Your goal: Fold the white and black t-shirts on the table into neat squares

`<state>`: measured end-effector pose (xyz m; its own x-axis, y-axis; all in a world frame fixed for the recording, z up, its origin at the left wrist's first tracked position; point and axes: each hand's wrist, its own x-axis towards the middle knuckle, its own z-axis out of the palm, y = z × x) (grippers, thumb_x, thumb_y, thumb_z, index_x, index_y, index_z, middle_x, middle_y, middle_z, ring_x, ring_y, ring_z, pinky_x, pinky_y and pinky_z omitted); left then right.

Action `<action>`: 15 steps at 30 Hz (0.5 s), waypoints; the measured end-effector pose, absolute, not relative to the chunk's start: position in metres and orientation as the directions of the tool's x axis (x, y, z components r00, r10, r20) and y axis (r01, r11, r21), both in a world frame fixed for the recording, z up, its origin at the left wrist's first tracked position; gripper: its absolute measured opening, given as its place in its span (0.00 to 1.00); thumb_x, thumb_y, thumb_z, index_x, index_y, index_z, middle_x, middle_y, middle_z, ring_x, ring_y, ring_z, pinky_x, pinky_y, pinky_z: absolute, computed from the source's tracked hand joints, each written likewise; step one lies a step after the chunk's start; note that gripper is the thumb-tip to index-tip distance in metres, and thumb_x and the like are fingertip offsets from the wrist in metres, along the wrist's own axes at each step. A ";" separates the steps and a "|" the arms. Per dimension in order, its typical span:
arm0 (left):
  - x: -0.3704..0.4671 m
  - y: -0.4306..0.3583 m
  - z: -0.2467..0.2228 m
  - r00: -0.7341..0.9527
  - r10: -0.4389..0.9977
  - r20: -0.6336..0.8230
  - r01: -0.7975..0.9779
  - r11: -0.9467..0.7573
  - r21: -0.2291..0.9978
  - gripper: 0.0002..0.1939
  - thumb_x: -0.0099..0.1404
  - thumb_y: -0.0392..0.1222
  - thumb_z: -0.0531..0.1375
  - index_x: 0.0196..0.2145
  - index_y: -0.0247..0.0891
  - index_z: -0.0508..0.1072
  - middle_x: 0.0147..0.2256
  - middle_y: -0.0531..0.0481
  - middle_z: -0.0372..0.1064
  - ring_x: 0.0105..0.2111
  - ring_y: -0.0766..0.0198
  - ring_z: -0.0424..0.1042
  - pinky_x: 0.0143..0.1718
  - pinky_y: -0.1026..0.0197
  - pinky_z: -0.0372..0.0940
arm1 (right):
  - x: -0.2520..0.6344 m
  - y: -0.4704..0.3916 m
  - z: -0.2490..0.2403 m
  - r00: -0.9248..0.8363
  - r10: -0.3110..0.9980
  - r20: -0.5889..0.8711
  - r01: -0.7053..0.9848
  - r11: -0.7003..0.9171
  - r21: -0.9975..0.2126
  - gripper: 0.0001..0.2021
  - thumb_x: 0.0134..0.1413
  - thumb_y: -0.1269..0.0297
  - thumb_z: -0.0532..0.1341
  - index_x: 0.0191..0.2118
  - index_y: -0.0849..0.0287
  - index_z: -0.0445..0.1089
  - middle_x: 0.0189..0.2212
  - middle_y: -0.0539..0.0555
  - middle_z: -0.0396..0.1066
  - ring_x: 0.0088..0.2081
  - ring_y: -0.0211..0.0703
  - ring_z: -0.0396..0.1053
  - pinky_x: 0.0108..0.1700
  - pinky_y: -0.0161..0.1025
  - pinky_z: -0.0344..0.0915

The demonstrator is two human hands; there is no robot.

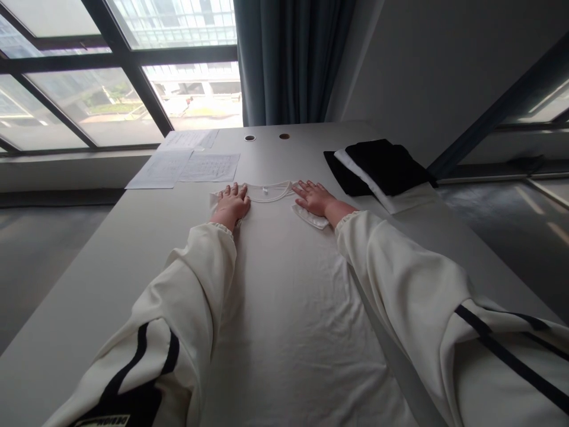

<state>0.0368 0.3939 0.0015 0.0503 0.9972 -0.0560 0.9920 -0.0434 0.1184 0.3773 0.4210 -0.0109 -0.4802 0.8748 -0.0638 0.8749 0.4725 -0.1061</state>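
Long pale grey table (pixel 133 237) by window. White cotton T-shirt (pixel 284 296) lies flat, long axis running away from person, neckline farthest. Left hand (pixel 232 203) and right hand (pixel 315 198) rest palm-down, fingers spread, gripping nothing, on shoulders either side of neckline, equally near. Folded black-and-white clothes (pixel 382 172) to right; paper sheets (pixel 186 163) to left.

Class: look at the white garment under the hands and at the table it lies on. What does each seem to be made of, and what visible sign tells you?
Garment: looks like thin, matt knit cloth, perhaps cotton; it lies limp with fine creases and a stitched neckline. Table: a hard, smooth, pale grey top with a faint sheen, possibly laminate; it shows no grain.
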 end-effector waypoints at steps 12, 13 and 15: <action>0.051 0.369 0.020 -0.023 0.985 0.171 0.997 0.010 0.072 0.33 0.78 0.52 0.45 0.77 0.47 0.54 0.78 0.45 0.40 0.77 0.44 0.39 0.75 0.35 0.34 | 0.362 0.283 0.026 -0.505 0.835 0.219 0.825 0.541 -0.161 0.32 0.74 0.50 0.52 0.78 0.49 0.52 0.80 0.54 0.37 0.79 0.66 0.30 0.75 0.71 0.34; 0.053 0.361 0.025 -0.009 0.983 0.186 0.997 -0.005 0.074 0.33 0.79 0.52 0.44 0.77 0.45 0.54 0.78 0.43 0.41 0.77 0.45 0.39 0.75 0.37 0.34 | 0.364 0.255 0.028 -0.542 0.818 0.192 0.800 0.572 -0.180 0.32 0.73 0.49 0.54 0.77 0.47 0.54 0.80 0.53 0.38 0.79 0.66 0.29 0.75 0.70 0.35; 0.055 0.336 0.036 0.039 0.979 0.198 0.996 -0.055 0.076 0.33 0.79 0.52 0.42 0.77 0.41 0.53 0.78 0.42 0.41 0.78 0.47 0.39 0.76 0.40 0.34 | 0.375 0.201 0.031 -0.619 0.776 0.122 0.739 0.628 -0.243 0.31 0.69 0.48 0.59 0.75 0.42 0.60 0.79 0.50 0.42 0.79 0.65 0.32 0.76 0.68 0.40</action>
<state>0.0550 0.3357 0.0359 0.0392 0.9795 0.1978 0.9956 -0.0552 0.0758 0.3747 0.2011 0.0311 -0.6191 0.7757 0.1225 0.7391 0.6283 -0.2429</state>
